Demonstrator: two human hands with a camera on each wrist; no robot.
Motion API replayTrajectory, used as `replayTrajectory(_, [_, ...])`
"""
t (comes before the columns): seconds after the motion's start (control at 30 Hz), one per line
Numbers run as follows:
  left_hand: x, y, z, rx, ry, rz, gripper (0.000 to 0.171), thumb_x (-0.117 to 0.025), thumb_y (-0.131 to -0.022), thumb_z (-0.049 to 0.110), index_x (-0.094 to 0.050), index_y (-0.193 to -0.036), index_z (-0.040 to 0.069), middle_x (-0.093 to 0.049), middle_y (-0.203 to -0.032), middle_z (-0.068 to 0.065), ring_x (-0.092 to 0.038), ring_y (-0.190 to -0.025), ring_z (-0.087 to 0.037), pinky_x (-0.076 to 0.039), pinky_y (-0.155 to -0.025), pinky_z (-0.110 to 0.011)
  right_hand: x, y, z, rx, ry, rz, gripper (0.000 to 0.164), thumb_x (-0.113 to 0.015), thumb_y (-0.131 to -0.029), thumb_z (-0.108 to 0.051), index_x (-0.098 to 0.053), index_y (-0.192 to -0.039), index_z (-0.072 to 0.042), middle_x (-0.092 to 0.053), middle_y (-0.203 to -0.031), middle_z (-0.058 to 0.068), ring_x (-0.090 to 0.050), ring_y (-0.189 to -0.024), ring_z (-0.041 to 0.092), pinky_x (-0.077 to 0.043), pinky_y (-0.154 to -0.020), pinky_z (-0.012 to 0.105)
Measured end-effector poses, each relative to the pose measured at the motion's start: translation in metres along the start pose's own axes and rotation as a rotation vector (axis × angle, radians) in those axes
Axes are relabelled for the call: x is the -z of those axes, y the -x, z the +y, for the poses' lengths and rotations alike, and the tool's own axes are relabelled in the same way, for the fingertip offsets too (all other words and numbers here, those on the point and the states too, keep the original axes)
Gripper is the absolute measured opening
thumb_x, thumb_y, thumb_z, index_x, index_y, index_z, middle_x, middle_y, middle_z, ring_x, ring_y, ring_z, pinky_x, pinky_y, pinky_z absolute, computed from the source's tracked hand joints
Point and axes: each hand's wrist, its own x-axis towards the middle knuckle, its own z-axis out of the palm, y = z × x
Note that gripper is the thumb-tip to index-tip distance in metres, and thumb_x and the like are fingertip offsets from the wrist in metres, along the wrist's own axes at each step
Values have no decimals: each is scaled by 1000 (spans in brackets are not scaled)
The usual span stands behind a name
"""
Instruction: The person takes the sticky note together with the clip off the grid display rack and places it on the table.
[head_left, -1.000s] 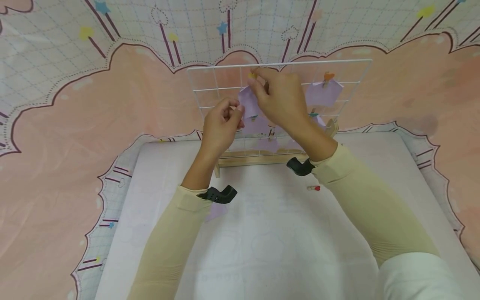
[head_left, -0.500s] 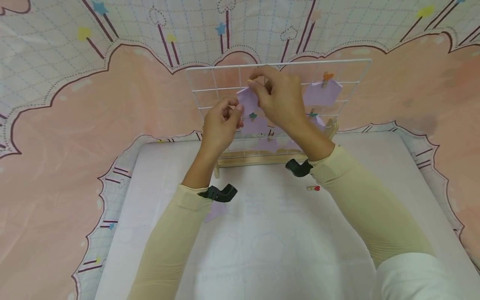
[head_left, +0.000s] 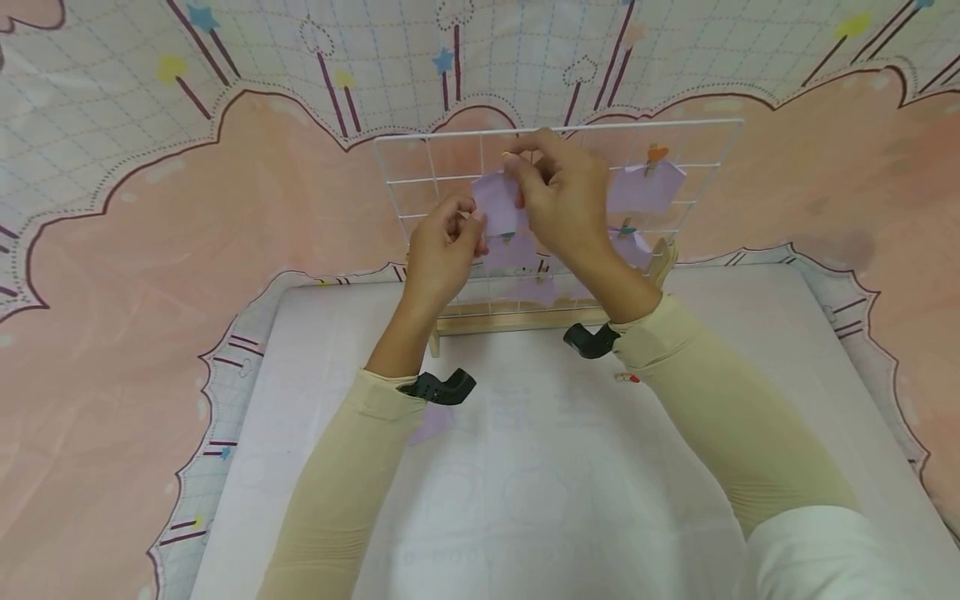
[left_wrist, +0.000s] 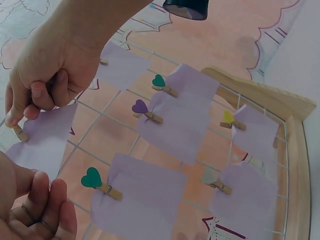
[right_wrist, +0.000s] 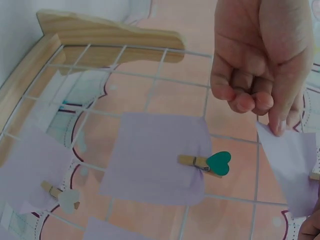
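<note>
A white wire grid [head_left: 450,177] stands upright in a wooden base [head_left: 517,320]. My left hand [head_left: 442,250] pinches the edge of a lilac paper sheet [head_left: 495,200] near the grid's top; in the right wrist view its fingertips hold a corner of this paper [right_wrist: 292,165]. My right hand [head_left: 566,196] pinches a small wooden clothespin [left_wrist: 20,132] at the sheet's upper edge. Its decorated end is hidden by the fingers. Below hangs another lilac sheet [left_wrist: 145,195], clipped by a clothespin with a green heart [left_wrist: 91,177].
Several more lilac sheets hang from the grid, including one under an orange-heart clothespin [head_left: 655,157]. A red-heart clothespin [head_left: 627,378] lies on the white table [head_left: 540,483] near my right sleeve. Another lilac sheet [head_left: 433,423] lies beside my left sleeve.
My right hand has shifted slightly at the sheet's upper edge, and the clothespin's yellow end, visible earlier, is now mostly covered. My left hand stays in place.
</note>
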Motion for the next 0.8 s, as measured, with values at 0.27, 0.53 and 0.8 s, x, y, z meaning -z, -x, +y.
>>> replayTrajectory(0.27, [1,4,-2,13,-15,14,12,-55,-106,19,-62,-108,8,-63,-77,-4,-72,-83,-33,-54,-68,-28,5,1,2,40,-122,60,15,-70,-98,-19,-74,-99,-4,-62,-61,11,-48,-47,15,-31,-44,26])
replayTrajectory(0.53, [9,18,-5,-6,-47,37,12,-54,-106,18,-61,-107,8,-64,-81,-8,-73,-81,-22,-49,-60,-25,18,8,6,13,-253,48,18,-68,-99,-11,-70,-109,3,-60,-61,10,-47,-43,14,-38,-42,25])
replayTrajectory(0.8, [24,43,-10,-49,-53,23,12,-55,-105,14,-61,-105,5,-64,-83,-11,-72,-80,-25,-44,-55,-22,39,31,8,-78,-279,-76,21,-64,-101,-12,-66,-116,2,-65,-78,3,-57,-56,17,-44,-49,23])
